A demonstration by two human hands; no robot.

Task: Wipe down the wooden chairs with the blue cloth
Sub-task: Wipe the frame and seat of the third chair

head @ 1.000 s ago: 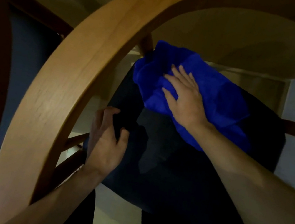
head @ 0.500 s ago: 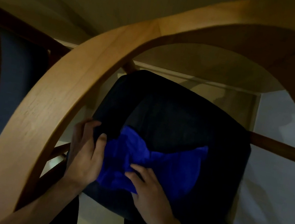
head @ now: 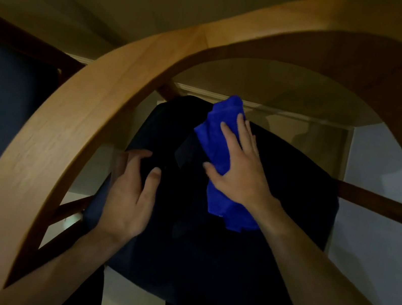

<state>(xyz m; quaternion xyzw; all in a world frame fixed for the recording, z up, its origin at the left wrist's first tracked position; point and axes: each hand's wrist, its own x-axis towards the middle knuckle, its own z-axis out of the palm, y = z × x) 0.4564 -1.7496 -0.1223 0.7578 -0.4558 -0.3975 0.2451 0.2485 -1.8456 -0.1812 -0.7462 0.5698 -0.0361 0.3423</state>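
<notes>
Fingers (head: 227, 132) of the right hand, spread flat, have pushed the blue cloth (head: 219, 142) up the seat (head: 276, 218); left-hand fingers (head: 137, 160) still grip its edge.

Both forearms are bare up to the frame's edge, with no sleeve, watch or band showing. The left hand (head: 131, 194) and right hand (head: 242, 170) wear no gloves or rings; nails are short.

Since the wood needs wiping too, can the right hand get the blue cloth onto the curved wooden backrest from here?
Probably yes: the right hand presses the blue cloth on the dark seat, and nothing blocks the curved wooden backrest.
</notes>
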